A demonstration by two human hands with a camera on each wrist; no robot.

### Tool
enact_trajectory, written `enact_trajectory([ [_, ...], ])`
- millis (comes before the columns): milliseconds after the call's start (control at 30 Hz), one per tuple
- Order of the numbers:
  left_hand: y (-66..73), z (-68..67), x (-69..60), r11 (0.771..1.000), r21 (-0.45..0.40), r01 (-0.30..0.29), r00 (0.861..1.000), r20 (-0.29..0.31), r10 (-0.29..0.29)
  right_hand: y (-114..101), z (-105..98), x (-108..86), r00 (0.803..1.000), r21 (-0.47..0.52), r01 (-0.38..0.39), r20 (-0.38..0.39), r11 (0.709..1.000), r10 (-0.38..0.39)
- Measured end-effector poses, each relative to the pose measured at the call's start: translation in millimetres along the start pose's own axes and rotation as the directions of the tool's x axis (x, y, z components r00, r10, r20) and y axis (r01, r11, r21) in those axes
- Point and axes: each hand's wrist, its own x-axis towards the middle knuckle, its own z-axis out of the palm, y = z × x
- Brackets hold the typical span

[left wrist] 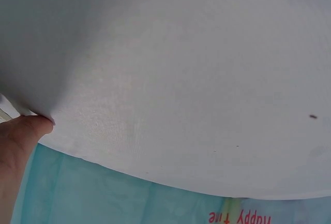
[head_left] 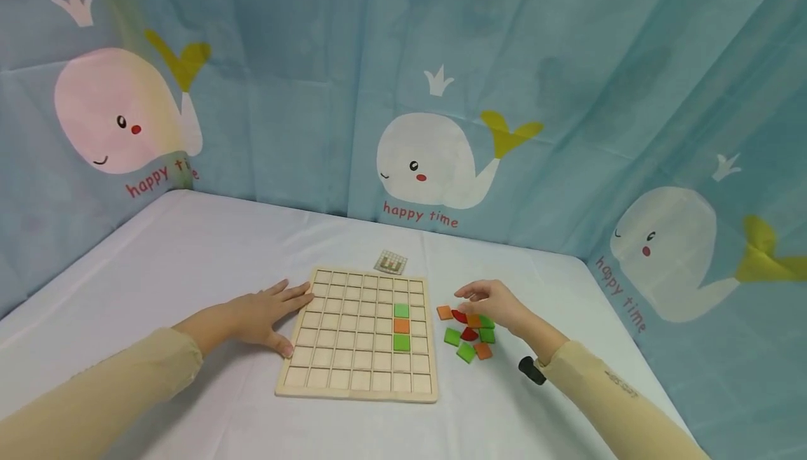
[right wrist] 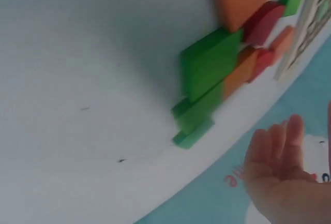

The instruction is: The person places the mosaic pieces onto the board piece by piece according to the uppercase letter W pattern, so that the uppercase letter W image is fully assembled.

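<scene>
A wooden grid board (head_left: pixel 361 395) lies on the white table, with a light green tile (head_left: pixel 401 310), an orange tile (head_left: pixel 401 326) and a green tile (head_left: pixel 401 342) stacked in one column near its right side. My left hand (head_left: pixel 260 314) rests with spread fingers on the board's left edge; part of that hand (left wrist: pixel 20 141) shows in the left wrist view. Over the loose pile of green, orange and red pieces (head_left: pixel 469 334) hovers my right hand (head_left: pixel 494 304), fingers loosely bent and nothing visible in them. In the right wrist view the hand (right wrist: pixel 284 177) is apart from the pieces (right wrist: pixel 212 63).
A small pattern card (head_left: pixel 391 262) lies behind the board's top edge. Blue curtains (head_left: pixel 284 96) with whale prints stand around the white table (head_left: pixel 239 236). A black object (head_left: pixel 532 370) is at my right wrist.
</scene>
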Motion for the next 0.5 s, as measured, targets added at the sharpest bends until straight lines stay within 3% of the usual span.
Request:
enact_trajectory([
  [267, -0.3, 0.3, -1.7, 1.000, 0.006, -0.002, 1.000, 0.001, 0.002, 20, 0, 17.7, 0.999, -0.126, -0.019, 0.024, 0.992, 0.022],
  [500, 1.1, -0.3, -0.7, 1.000, 0.009, -0.005, 1.000, 0.001, 0.005, 28, 1, 30.3, 0.993, -0.228, 0.053, 0.113, 0.972, -0.028],
])
